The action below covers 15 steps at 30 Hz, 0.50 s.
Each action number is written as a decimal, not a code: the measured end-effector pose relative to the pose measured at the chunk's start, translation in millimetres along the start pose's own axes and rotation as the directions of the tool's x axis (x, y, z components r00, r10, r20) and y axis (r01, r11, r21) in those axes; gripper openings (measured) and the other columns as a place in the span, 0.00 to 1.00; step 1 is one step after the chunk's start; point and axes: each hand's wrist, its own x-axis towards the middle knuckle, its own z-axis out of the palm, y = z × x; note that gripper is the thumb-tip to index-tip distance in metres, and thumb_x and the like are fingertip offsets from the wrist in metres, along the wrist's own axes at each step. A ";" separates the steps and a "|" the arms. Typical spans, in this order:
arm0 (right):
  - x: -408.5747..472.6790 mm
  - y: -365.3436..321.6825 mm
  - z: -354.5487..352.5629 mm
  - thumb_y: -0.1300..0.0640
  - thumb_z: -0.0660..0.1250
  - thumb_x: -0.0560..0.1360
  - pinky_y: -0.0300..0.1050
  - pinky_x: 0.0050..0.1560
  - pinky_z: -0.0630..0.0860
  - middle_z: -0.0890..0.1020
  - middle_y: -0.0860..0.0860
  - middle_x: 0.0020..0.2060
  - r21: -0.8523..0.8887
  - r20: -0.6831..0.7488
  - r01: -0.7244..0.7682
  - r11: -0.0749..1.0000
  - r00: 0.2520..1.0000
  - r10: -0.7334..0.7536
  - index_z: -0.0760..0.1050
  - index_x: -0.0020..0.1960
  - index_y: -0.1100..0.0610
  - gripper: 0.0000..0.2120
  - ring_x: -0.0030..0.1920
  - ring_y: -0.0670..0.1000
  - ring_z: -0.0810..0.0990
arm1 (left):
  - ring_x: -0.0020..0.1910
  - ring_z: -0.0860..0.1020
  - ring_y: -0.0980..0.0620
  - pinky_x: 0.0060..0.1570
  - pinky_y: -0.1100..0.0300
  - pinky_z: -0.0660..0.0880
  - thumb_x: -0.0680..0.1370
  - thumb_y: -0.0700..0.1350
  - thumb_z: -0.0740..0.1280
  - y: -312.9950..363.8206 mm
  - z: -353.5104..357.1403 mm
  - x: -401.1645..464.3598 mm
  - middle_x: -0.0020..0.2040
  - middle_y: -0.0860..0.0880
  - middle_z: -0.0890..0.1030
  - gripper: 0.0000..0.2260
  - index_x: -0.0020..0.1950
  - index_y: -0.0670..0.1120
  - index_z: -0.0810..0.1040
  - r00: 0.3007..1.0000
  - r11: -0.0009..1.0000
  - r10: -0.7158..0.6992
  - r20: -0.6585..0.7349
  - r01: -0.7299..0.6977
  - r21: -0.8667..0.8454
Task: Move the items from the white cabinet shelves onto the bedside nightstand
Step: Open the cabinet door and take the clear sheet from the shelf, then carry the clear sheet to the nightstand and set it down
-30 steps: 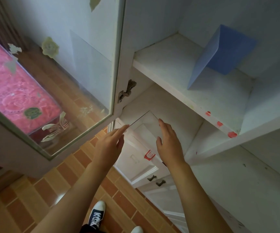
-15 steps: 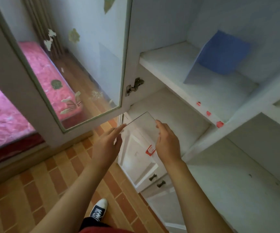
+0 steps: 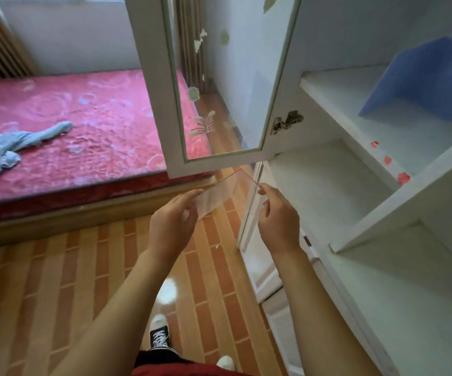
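Person is carrying a clear flat rectangular plastic sheet point(image 3: 216, 195) off the white cabinet shelf point(image 3: 328, 191); left hand point(image 3: 173, 221) and right hand point(image 3: 279, 215) are each pinching an edge, probably so it stays flat under the open glass door point(image 3: 227, 77).

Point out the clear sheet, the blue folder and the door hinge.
clear sheet point(image 3: 215, 195): head view, middle of the pane held between both hands.
blue folder point(image 3: 425, 82): head view, its broad face, on the upper shelf.
door hinge point(image 3: 287, 122): head view, the metal arm.

Blue board point(image 3: 425, 82) cropped by right edge
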 end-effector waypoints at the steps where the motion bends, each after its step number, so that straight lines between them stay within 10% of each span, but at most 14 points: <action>1: -1.6 -9.1 4.9 0.68 0.62 0.82 0.50 0.61 0.83 0.85 0.50 0.61 0.020 0.013 0.011 1.000 1.000 -0.012 0.77 0.70 0.56 0.20 0.59 0.53 0.85 | 0.49 0.86 0.49 0.47 0.53 0.83 0.78 0.38 0.73 -3.7 -10.7 -5.4 0.56 0.52 0.87 0.18 0.66 0.51 0.83 1.000 1.000 -0.012 -0.021 0.012 0.027; 15: -31.2 -173.8 116.9 0.69 0.65 0.78 0.48 0.58 0.83 0.85 0.50 0.59 0.173 0.148 0.190 0.966 0.965 -0.217 0.78 0.70 0.54 0.22 0.56 0.52 0.84 | 0.45 0.84 0.52 0.41 0.50 0.81 0.77 0.40 0.74 -100.3 -185.7 -64.3 0.50 0.55 0.84 0.15 0.62 0.49 0.83 0.956 0.955 -0.182 -0.229 0.227 0.191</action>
